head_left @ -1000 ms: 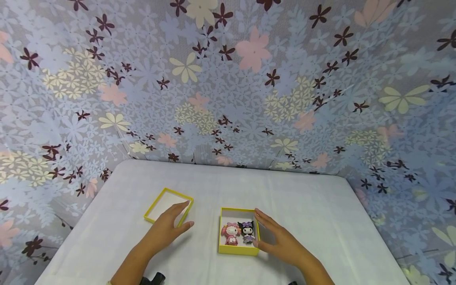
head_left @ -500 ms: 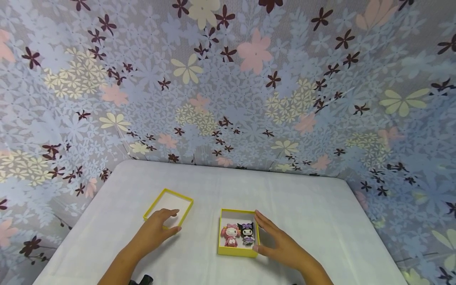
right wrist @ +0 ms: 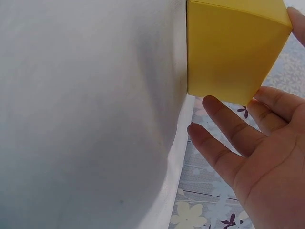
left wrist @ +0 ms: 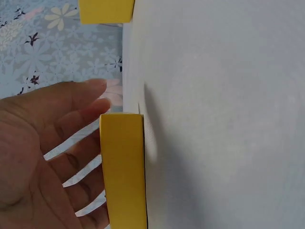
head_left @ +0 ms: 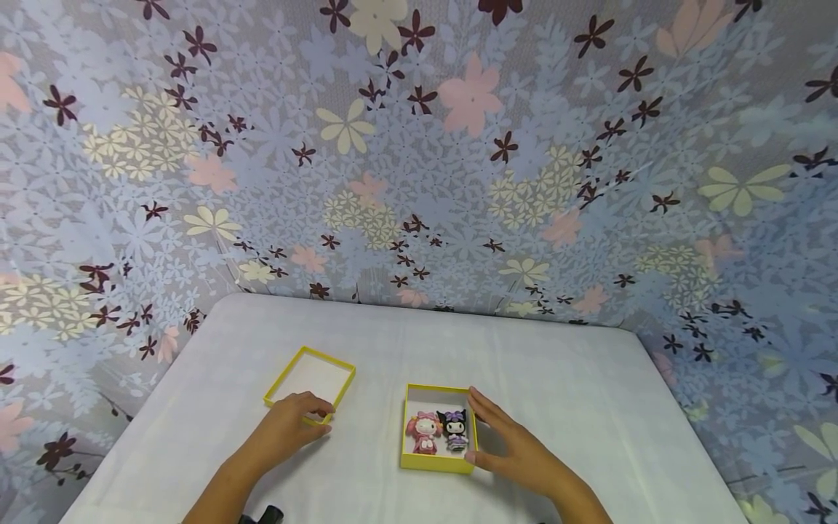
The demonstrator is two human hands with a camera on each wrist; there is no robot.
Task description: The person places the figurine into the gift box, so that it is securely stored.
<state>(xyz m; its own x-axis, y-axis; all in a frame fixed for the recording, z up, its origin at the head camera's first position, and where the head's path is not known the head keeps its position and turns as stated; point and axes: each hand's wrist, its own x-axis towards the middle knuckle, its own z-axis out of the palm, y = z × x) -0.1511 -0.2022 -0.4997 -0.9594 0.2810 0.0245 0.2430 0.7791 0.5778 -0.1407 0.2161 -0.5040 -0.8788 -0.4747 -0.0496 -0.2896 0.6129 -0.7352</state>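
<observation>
My left hand [head_left: 283, 429] is at the near corner of a shallow yellow box lid [head_left: 329, 357], which lies hollow side up. In the left wrist view its fingers [left wrist: 78, 160] reach behind the lid's yellow side wall, with a gap to the palm; firm contact cannot be made out. My right hand [head_left: 520, 451] holds the right side of the yellow box [head_left: 436, 463], thumb at the near corner and fingertips at the far one. Inside lie a pink figurine [head_left: 424, 434] and a black-and-purple figurine [head_left: 455, 428], side by side.
Both box parts rest on a table with a white cloth [head_left: 550, 371]. A strip of cloth separates lid and box. Flower-patterned fabric [head_left: 419, 160] rises behind the table and at both sides. A black strap mount [head_left: 270, 515] shows at the left wrist.
The left hand has drawn back toward the near corner of the lid, and its thumb and fingers have come closer together. The lid, the box and the right hand stay in place.
</observation>
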